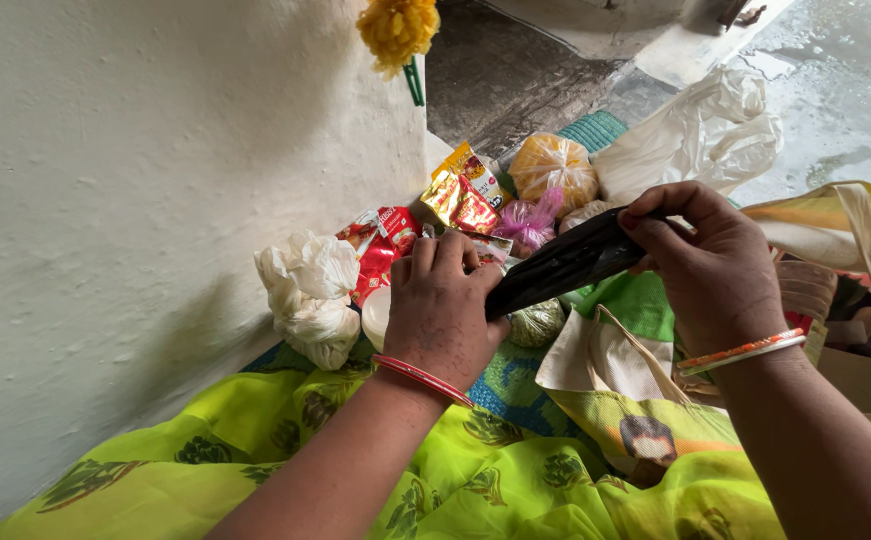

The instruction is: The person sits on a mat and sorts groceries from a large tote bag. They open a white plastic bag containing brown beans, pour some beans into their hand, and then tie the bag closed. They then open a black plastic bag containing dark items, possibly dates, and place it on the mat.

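Both hands, left hand (442, 305) and right hand (707, 262), clench opposite ends of a black pouch (565, 265), stretching it taut above the packets (460, 195).

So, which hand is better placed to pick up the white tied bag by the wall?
Probably the left hand: it is nearer to the white tied bag. Both it and the right hand grip the black pouch.

A black pouch (563, 268), red-and-gold packets (462, 193), a pink bag (529, 222), and lime cloth (475, 470) printed with dark green motifs.
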